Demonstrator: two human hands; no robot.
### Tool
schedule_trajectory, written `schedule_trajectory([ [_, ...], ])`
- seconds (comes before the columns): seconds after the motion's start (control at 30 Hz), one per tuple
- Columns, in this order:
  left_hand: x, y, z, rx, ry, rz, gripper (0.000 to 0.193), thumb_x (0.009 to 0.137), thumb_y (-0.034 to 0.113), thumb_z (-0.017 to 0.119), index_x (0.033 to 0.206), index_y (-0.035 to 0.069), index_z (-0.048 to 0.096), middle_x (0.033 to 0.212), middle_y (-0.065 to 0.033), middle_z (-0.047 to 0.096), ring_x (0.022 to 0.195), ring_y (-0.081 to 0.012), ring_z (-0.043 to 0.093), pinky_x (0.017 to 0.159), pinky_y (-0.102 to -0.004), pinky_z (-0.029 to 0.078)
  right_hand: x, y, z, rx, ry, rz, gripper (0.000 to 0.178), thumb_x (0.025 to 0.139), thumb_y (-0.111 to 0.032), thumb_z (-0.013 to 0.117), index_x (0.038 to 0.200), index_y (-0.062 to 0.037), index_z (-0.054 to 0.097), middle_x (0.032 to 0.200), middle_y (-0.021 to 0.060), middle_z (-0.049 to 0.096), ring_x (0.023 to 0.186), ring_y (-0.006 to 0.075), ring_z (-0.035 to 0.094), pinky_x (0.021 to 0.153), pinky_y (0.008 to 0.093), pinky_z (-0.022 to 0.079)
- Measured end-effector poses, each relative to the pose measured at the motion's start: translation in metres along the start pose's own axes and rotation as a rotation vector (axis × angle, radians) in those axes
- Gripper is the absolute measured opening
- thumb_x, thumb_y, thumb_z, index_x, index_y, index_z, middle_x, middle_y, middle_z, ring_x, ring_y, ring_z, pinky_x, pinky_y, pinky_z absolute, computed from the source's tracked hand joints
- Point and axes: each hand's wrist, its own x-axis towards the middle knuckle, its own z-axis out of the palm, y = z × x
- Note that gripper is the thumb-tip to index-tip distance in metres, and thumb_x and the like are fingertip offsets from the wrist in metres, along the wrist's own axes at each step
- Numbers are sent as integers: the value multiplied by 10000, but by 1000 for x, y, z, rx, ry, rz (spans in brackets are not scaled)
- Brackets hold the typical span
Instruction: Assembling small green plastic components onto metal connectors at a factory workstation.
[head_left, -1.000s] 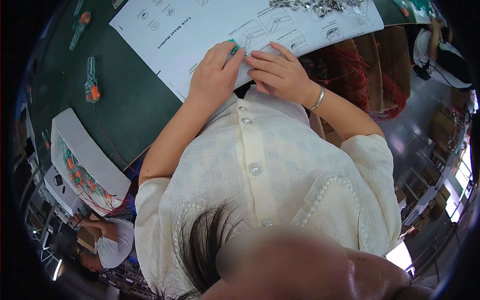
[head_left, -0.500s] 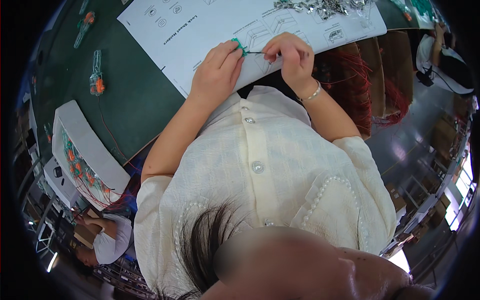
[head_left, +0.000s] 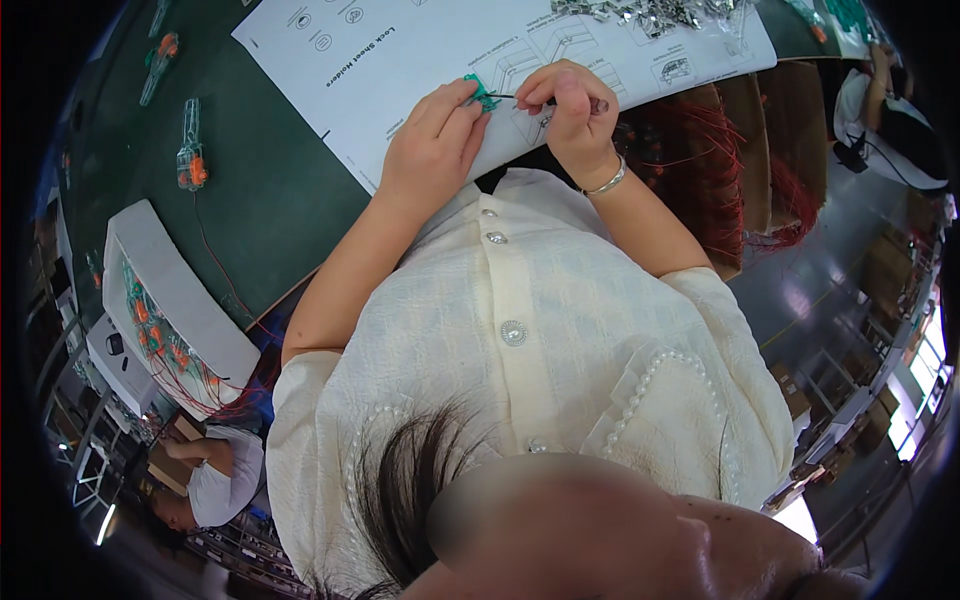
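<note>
My left hand is closed on a small green plastic part, its fingertips covering most of it. A thin dark-shafted tool reaches from my right hand to this part; its tip appears to touch the green plastic. The right fingers are pinched around the tool, and a dark end shows beyond them. Both hands are above a white printed sheet with line drawings, near the table's front edge. A pile of small shiny metal pieces lies at the sheet's far right.
Clear-and-orange plastic pieces lie on the dark green table to the left. A white bin there holds several more with red wires. Cardboard boxes with red wire bundles stand at right. Other people sit nearby.
My right hand has shifted slightly left, toward the green part, and turned a little, so the tool's far end shows more. The left hand stays nearly still.
</note>
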Motion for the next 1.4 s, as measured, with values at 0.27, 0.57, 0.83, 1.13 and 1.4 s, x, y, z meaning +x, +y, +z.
schedule_trajectory([
  [0.27, -1, 0, 0, -7, -6, -8, 183, 828, 21, 800, 966, -7, 684, 1162, -140, 709, 998, -309, 708, 841, -366, 598, 3, 3, -6, -59, -118, -153, 361, 1019, -143, 510, 735, 29, 653, 784, 128, 714, 633, 151, 605, 582, 279, 485],
  [0.57, 0, -3, -3, 15, -21, 61, 224, 807, 37, 788, 998, 3, 677, 1169, -120, 665, 1033, -314, 684, 862, -374, 593, 21, -2, -4, -262, -314, -436, 243, 944, -84, 582, 720, 1, 626, 709, 112, 653, 550, 237, 574, 507, 312, 462],
  [0.83, 0, -3, -5, 5, -32, 61, 211, 815, 36, 773, 1004, 3, 685, 1157, -112, 674, 1030, -301, 682, 856, -370, 588, 61, -10, 34, -547, -411, -259, 367, 960, -204, 651, 641, -46, 565, 603, 86, 576, 525, 314, 533, 494, 376, 448],
  [1.13, -2, -3, -3, -71, 16, -12, 204, 808, 30, 815, 928, 17, 651, 1138, -115, 704, 966, -295, 692, 789, -370, 588, 37, -5, 19, -326, -203, -45, 342, 1006, -139, 597, 684, -25, 597, 600, 71, 571, 510, 186, 525, 500, 307, 431],
  [1.4, -3, -4, -1, -53, 28, -20, 196, 810, 31, 815, 925, 22, 656, 1150, -115, 704, 978, -300, 695, 797, -371, 590, 22, -5, 9, -255, -184, -131, 341, 1016, -131, 587, 706, 6, 618, 620, 64, 614, 525, 156, 544, 502, 295, 439],
])
